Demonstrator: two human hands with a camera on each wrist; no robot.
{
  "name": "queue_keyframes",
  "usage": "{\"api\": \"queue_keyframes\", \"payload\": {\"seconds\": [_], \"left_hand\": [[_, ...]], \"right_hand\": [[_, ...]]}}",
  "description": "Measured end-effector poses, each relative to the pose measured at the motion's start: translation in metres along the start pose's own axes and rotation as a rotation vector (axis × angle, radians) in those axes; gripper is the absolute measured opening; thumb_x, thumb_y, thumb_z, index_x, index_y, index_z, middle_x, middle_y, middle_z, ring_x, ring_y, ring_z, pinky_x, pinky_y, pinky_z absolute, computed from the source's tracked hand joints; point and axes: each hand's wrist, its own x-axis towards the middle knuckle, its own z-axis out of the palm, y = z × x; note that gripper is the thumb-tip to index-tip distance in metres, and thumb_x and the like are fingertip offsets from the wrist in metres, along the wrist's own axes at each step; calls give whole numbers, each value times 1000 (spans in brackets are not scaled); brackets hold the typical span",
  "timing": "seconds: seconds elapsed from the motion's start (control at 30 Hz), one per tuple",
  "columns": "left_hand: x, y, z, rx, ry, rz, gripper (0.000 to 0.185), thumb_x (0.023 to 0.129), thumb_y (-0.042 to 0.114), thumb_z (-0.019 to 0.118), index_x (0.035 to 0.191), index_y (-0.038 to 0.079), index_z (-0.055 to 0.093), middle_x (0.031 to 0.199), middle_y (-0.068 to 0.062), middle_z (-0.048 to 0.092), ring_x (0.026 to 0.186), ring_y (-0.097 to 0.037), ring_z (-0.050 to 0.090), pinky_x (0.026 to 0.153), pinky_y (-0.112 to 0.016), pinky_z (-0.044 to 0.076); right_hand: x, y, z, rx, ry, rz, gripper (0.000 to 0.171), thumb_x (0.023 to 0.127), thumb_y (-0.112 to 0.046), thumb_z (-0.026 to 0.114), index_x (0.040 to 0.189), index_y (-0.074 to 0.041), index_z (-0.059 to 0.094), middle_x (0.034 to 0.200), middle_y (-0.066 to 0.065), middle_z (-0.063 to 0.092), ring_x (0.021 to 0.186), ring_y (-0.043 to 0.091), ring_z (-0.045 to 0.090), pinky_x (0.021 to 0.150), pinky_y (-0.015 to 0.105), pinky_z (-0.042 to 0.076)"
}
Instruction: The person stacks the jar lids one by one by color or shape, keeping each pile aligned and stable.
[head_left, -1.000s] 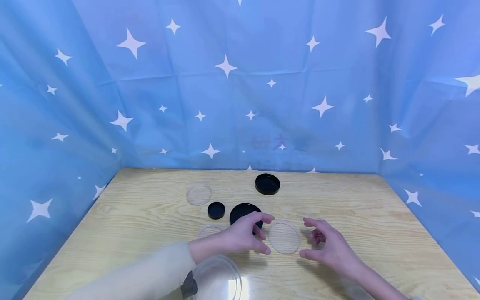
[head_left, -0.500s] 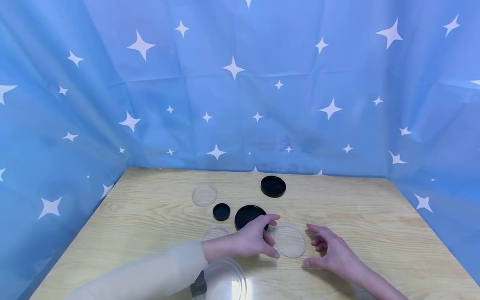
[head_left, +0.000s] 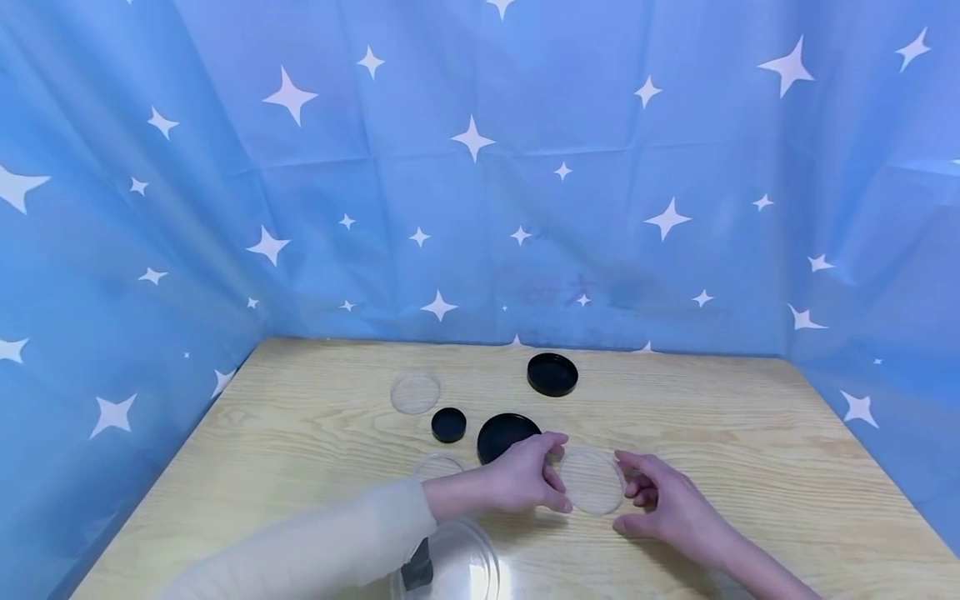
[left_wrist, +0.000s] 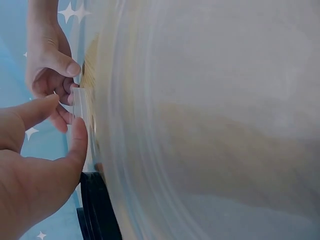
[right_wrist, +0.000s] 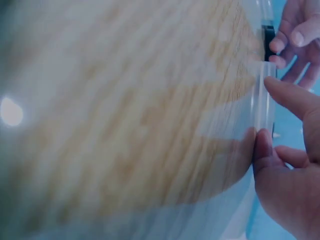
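A clear round dish (head_left: 592, 481) lies on the wooden table (head_left: 750, 433) between my hands. My left hand (head_left: 553, 475) pinches its left rim between thumb and forefinger. My right hand (head_left: 627, 493) holds the right rim the same way. In the left wrist view my left thumb and fingers (left_wrist: 75, 145) sit on the clear dish's edge (left_wrist: 80, 102), with the right hand (left_wrist: 50, 65) beyond. The right wrist view shows my right thumb (right_wrist: 262, 145) and forefinger on the clear dish's rim (right_wrist: 265, 90), with the left hand (right_wrist: 295, 35) opposite.
A large black lid (head_left: 504, 433) lies just behind my left hand. A small black lid (head_left: 448, 425) and a medium black lid (head_left: 552, 374) lie farther back. Clear dishes lie at the back left (head_left: 415, 392), beside my left wrist (head_left: 438, 464) and at the near edge (head_left: 450, 567). Blue starred curtains (head_left: 480, 208) surround the table.
Both hands have closed in on the clear dish from either side. Their fingertips were apart from its rim before and now hold it.
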Motion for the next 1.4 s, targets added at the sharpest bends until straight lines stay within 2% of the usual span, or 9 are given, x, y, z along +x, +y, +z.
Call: {"api": "queue_keyframes", "payload": {"seconds": [0.17, 0.43, 0.73, 0.93, 1.17, 1.3, 1.4], "left_hand": [[1, 3, 1, 38, -11, -18, 81, 68, 2, 82, 138, 0, 40, 93, 1, 66, 68, 0, 61, 65, -15, 48], [3, 3, 2, -13, -17, 0, 74, 68, -4, 79, 133, -3, 44, 77, 1, 65, 67, -2, 61, 56, -17, 47], [3, 1, 4, -35, -21, 17, 71, 68, -6, 78, 132, -1, 47, 111, 0, 51, 69, -1, 60, 59, -16, 48], [-5, 1, -4, -48, 6, 26, 71, 69, -6, 78, 133, 1, 48, 111, 0, 50, 69, -2, 60, 58, -18, 49], [-19, 2, -13, -90, 67, 49, 63, 67, -6, 79, 125, 2, 55, 109, -3, 50, 67, -5, 61, 59, -18, 48], [-24, 0, -16, -114, 84, 59, 60, 66, -7, 77, 122, 1, 57, 107, -4, 52, 66, -6, 62, 64, -17, 48], [-26, -3, -17, -144, 89, 63, 59, 66, -8, 77, 121, 0, 58, 108, -4, 51, 66, -6, 62, 62, -17, 48]], "right_hand": [[4, -1, 1, 2, -9, 20, 81, 62, -14, 88, 130, 7, 48, 95, 6, 55, 78, 9, 54, 66, 22, 51], [5, 0, 1, -30, 9, 17, 72, 64, -10, 86, 125, 7, 53, 85, 4, 53, 70, 7, 52, 60, 21, 49], [0, 1, -4, 10, -15, 27, 72, 66, -13, 86, 127, 4, 53, 86, 5, 53, 70, 9, 53, 59, 21, 48], [6, -8, -3, 53, -65, 2, 73, 66, -16, 86, 129, 2, 53, 88, 6, 52, 71, 11, 53, 59, 22, 49], [11, -24, -3, 88, -68, -52, 70, 65, -16, 86, 125, 0, 55, 91, 10, 53, 74, 11, 55, 61, 24, 50], [11, -29, -1, 118, -79, -41, 69, 66, -15, 86, 125, 2, 55, 92, 12, 53, 74, 13, 55, 63, 25, 50], [10, -33, 1, 118, -76, -40, 68, 66, -14, 86, 124, 2, 55, 93, 13, 53, 74, 13, 55, 63, 25, 50]]}}
